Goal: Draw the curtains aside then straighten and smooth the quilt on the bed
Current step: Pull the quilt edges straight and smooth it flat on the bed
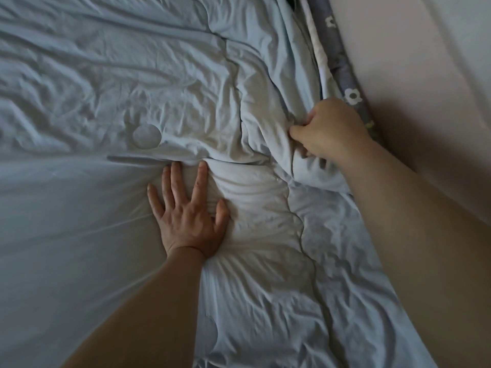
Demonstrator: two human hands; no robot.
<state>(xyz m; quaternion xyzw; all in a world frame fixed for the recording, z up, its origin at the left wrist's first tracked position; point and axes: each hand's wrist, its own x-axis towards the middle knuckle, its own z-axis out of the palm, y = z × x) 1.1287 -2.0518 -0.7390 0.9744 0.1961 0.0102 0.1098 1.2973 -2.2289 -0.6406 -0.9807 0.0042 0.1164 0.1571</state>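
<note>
Left hand flat, fingers spread, pressing down on pale blue quilt, holding nothing. Right hand closed, pinching a quilt fold, beside flower-patterned sheet edge and wall.

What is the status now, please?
Left hand flat, pressing quilt. Right hand in closed grip on quilt fold by wall. Quilt wrinkled. Nothing in the way.

Dim, soft daylight over my quilt, shadow pooling on the wall beside it, edges bowed by wide-angle distortion
</note>
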